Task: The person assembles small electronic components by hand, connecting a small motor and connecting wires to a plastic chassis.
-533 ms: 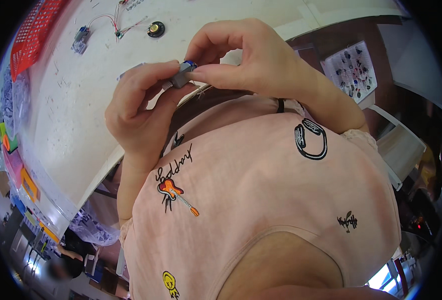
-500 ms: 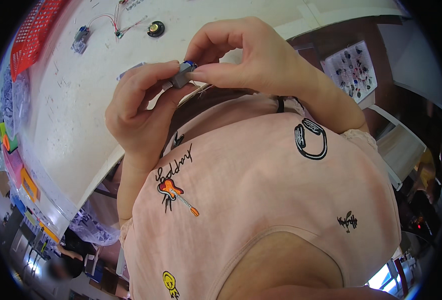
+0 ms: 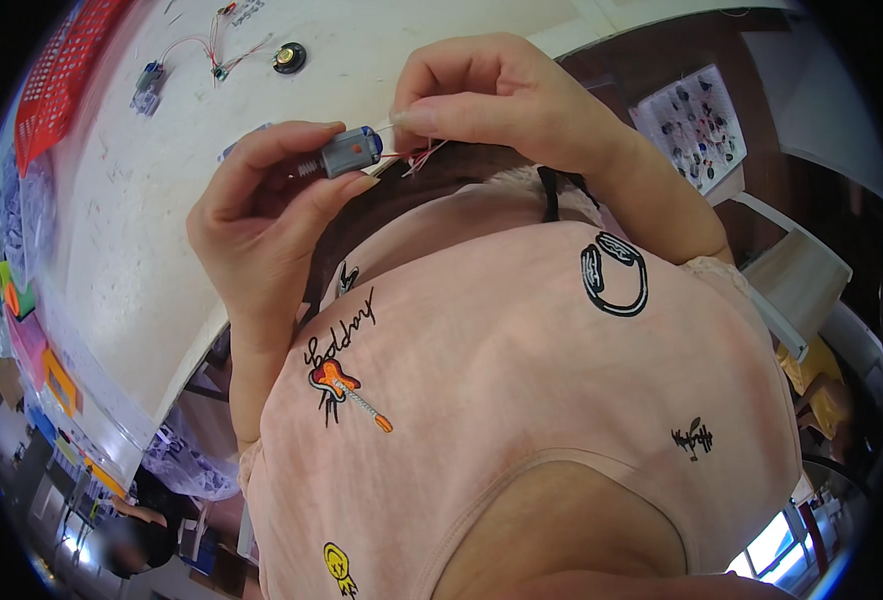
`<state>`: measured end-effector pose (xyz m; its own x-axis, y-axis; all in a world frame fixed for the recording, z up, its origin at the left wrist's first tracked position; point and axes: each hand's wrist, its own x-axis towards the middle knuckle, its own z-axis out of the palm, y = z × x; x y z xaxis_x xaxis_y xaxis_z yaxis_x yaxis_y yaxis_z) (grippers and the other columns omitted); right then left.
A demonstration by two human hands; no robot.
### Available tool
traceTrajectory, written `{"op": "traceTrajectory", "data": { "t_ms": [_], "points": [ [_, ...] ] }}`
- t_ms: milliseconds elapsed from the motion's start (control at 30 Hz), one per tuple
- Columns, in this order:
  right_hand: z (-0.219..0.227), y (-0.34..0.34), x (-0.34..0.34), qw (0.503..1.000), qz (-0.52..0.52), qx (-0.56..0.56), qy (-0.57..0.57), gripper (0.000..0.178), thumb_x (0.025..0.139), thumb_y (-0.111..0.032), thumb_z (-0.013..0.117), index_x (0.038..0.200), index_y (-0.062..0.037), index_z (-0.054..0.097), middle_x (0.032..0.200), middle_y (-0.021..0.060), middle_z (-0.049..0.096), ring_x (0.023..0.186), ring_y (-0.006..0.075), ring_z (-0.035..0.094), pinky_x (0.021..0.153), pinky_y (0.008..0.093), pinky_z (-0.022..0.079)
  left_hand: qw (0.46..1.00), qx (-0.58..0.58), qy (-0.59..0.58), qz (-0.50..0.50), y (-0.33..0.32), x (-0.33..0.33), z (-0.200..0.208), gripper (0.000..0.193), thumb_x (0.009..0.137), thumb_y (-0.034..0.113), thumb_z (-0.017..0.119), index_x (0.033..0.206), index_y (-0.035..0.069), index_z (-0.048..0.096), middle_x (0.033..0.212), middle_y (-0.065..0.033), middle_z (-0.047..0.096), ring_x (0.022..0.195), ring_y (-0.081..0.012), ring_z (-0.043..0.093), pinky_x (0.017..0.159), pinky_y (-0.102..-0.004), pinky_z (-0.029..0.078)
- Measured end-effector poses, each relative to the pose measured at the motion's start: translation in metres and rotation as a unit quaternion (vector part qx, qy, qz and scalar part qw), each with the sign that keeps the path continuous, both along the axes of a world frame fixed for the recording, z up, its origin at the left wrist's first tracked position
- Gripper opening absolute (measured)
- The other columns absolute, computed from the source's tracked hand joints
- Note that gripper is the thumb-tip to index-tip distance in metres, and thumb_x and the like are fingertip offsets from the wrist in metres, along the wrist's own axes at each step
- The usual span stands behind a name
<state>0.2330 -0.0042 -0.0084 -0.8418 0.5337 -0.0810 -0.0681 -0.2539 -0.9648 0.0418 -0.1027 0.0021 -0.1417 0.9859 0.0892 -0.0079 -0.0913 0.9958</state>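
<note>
Between the thumb and fingers of my left hand point(image 3: 252, 205) is a small grey motor point(image 3: 350, 153) with a blue end cap. A ridged, screw-like shaft pokes out of its left end, toward my palm. My right hand point(image 3: 507, 105) is closed in a pinch just right of the blue cap, on a thin wire that runs to the motor. Thin red and white wires point(image 3: 422, 160) hang below my right fingertips. Both hands are held over the near edge of the white table point(image 3: 152, 230).
On the table lie a round black speaker point(image 3: 289, 58), a small wired board point(image 3: 221, 73) and a grey-blue part point(image 3: 148, 88). A red perforated basket point(image 3: 62, 90) stands far left. Right, a white tray point(image 3: 732, 150) holds several small parts. Another person point(image 3: 142, 535) is at lower left.
The motor has turned, so its side and blue cap show more. My right fingers have moved off the motor to the right, and the wires now show between the hands.
</note>
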Motion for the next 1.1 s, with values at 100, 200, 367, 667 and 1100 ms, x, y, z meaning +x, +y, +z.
{"op": "traceTrajectory", "data": {
  "t_ms": [100, 200, 367, 667, 1100],
  "points": [
    [0.007, -0.004, 0.001, 0.999, -0.007, -0.012, -0.038, 0.015, 0.084, -0.014, 0.063, 0.092, -0.0015, 0.061, 0.078, -0.0006, 0.058, 0.071, 0.0041, 0.053, 0.063, 0.0171, 0.042, 0.991, 0.054, 0.124, 0.012, 0.002, 0.003, -0.003, 0.03, 0.068, -0.012, 0.07, 0.095, -0.003, 0.063, 0.091, -0.0082, 0.064, 0.081, -0.0141, 0.063, 0.072, -0.0237, 0.053],
    [0.018, -0.006, 0.002, 0.989, -0.029, 0.069, -0.128, 0.018, 0.082, -0.016, 0.066, 0.093, -0.0031, 0.062, 0.068, -0.0043, 0.055, 0.061, 0.0017, 0.049, 0.053, 0.0162, 0.036, 0.956, 0.132, 0.262, 0.028, 0.005, 0.006, -0.005, 0.029, 0.065, -0.01, 0.074, 0.091, 0.001, 0.065, 0.087, -0.0053, 0.065, 0.075, -0.0121, 0.062, 0.066, -0.022, 0.052],
    [0.017, -0.007, 0.003, 0.98, -0.035, 0.114, -0.158, 0.019, 0.08, -0.017, 0.069, 0.093, -0.0032, 0.065, 0.058, -0.0076, 0.051, 0.05, 0.0, 0.042, 0.045, 0.0176, 0.028, 0.942, 0.171, 0.285, 0.037, 0.007, 0.01, -0.007, 0.028, 0.064, -0.007, 0.076, 0.088, 0.003, 0.067, 0.083, -0.004, 0.065, 0.071, -0.0116, 0.061, 0.063, -0.021, 0.051],
    [0.001, 0.01, 0.005, 0.985, 0.044, -0.16, -0.056, 0.018, 0.089, -0.016, 0.06, 0.099, -0.0014, 0.061, 0.077, -0.0015, 0.059, 0.066, 0.003, 0.051, 0.059, 0.015, 0.04, 0.999, 0.015, -0.046, -0.007, 0.005, 0.004, -0.007, 0.029, 0.071, -0.014, 0.068, 0.098, -0.008, 0.059, 0.098, -0.0151, 0.064, 0.089, -0.0175, 0.064, 0.08, -0.0269, 0.054],
    [0.006, 0.011, -0.007, 0.995, -0.01, -0.082, -0.061, 0.021, 0.082, -0.015, 0.067, 0.095, 0.0009, 0.065, 0.076, 0.0004, 0.062, 0.067, 0.0038, 0.053, 0.056, 0.0172, 0.041, 0.996, 0.024, -0.091, 0.002, 0.007, 0.008, -0.009, 0.028, 0.071, -0.015, 0.066, 0.097, -0.007, 0.059, 0.098, -0.0169, 0.064, 0.089, -0.0186, 0.064, 0.08, -0.0268, 0.054]
  ]
}}
